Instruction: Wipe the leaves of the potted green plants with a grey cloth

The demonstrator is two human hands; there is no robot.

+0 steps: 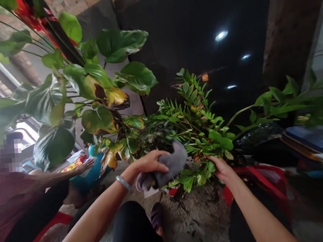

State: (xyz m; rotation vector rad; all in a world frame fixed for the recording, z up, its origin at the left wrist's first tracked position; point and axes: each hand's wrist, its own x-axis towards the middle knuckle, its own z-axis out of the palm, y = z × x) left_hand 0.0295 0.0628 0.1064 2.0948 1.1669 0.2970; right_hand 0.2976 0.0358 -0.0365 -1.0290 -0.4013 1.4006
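My left hand (149,163) is closed round a grey cloth (168,165), which it presses against the small-leaved green plant (194,122) in front of me. A silver bangle sits on that wrist. My right hand (222,168) reaches in from the right and grips a leafy stem low on the same plant, fingers curled among the leaves.
A big-leaved plant (92,81) with yellowed, browning leaves rises at left. Another person sits at far left, an arm stretched toward a blue pot (87,170). Red bag (254,181) lies behind the plant, dark glossy wall behind, stacked flat items (314,139) at right, rough concrete floor below.
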